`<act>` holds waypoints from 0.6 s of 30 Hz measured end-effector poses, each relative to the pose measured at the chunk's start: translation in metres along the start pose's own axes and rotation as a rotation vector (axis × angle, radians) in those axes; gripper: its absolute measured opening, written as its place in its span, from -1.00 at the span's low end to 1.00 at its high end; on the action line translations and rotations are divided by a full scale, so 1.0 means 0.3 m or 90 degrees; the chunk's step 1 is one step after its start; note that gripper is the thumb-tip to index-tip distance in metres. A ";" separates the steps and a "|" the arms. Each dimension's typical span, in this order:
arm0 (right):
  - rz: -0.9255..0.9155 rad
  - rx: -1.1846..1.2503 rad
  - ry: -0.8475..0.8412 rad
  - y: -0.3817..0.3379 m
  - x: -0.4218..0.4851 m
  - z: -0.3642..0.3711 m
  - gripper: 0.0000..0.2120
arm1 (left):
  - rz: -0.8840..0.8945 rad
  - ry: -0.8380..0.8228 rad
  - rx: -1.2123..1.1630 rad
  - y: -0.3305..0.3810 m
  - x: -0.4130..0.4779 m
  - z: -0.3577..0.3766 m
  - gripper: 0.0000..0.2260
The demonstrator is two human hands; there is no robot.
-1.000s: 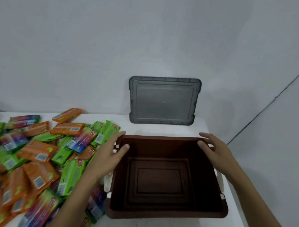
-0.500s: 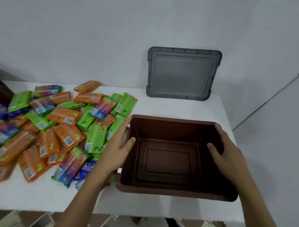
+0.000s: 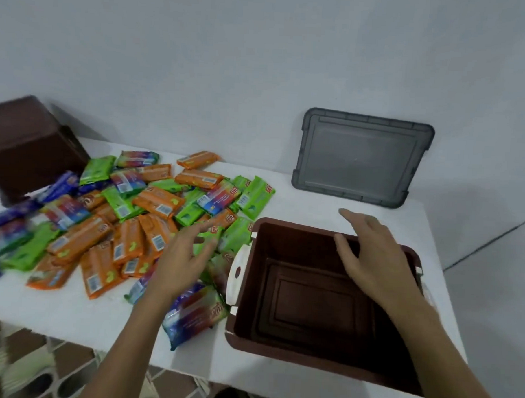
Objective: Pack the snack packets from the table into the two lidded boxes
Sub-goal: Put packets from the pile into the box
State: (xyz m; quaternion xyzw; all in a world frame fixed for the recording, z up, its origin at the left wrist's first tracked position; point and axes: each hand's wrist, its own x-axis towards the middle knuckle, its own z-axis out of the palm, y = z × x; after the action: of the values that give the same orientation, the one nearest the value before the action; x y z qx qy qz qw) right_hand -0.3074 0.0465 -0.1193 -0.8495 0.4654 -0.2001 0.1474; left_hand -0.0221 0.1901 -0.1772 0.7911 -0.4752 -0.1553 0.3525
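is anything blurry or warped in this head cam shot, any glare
Head view: motion blur smears the packets at the left edge and softens the left hand; the wide lens skews the table; the open brown box is dim inside; the grey lid throws a soft wall shadow; no glare.

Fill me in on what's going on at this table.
A person is starting to pack snacks. The open brown box is empty, and a grey lid leans against the wall behind it. The left hand reaches, fingers spread, over the pile of snack packets and holds nothing; the right hand is open above the box's far rim. A second brown box sits far left on the table.
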 end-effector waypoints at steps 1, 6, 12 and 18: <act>-0.031 0.010 -0.024 -0.041 0.055 0.017 -0.56 | -0.022 0.003 0.065 -0.025 0.017 -0.015 -0.63; -0.100 0.011 -0.201 -0.211 0.367 0.198 -0.56 | -0.102 -0.043 0.282 -0.098 0.089 -0.044 -0.43; -0.075 -0.084 -0.461 -0.305 0.629 0.457 -0.39 | -0.062 -0.096 0.409 -0.123 0.169 0.022 -0.27; -0.072 -0.150 -0.477 -0.277 0.656 0.572 -0.33 | -0.096 -0.117 0.461 -0.145 0.217 0.079 -0.23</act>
State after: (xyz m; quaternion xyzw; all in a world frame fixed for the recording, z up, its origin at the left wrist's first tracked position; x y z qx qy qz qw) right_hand -0.0690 -0.0662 -0.1935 -0.8991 0.3517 0.1703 0.1972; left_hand 0.0248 0.1373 -0.2188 0.8798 -0.4696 -0.0733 -0.0063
